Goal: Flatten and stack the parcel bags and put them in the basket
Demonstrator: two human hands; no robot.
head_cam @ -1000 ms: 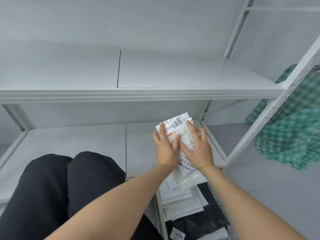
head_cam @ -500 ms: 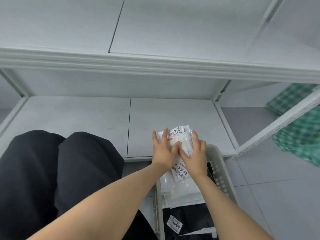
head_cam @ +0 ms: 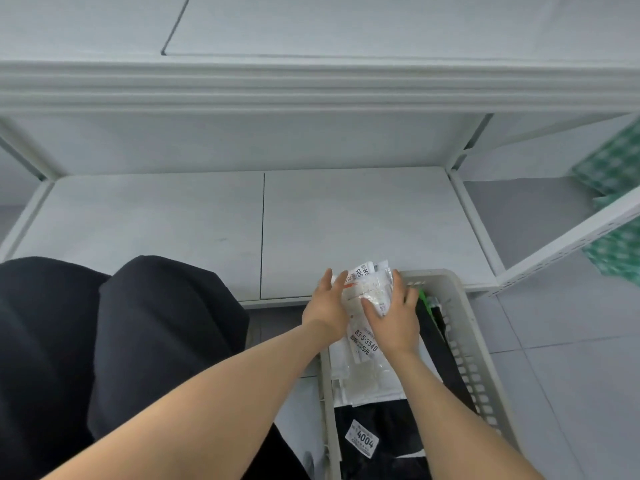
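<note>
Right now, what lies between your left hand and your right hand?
A clear labelled parcel bag, in the head view. The left hand touches its left edge, the right hand rests on its right side, over the basket's far end.

Parcel bags (head_cam: 367,341) in basket (head_cam: 450,278) — shelf (head_cam: 346,220) behind, knees (head_cam: 138,341) left.

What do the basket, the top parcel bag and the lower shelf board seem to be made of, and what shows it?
Basket: moulded plastic, matt off-white; the slotted walls and rounded rim suggest it.
Top parcel bag: thin plastic film, glossy and partly see-through, wrinkled, with printed paper labels.
Lower shelf board: probably painted metal or laminated board, matt white; the look leaves that open.
</note>
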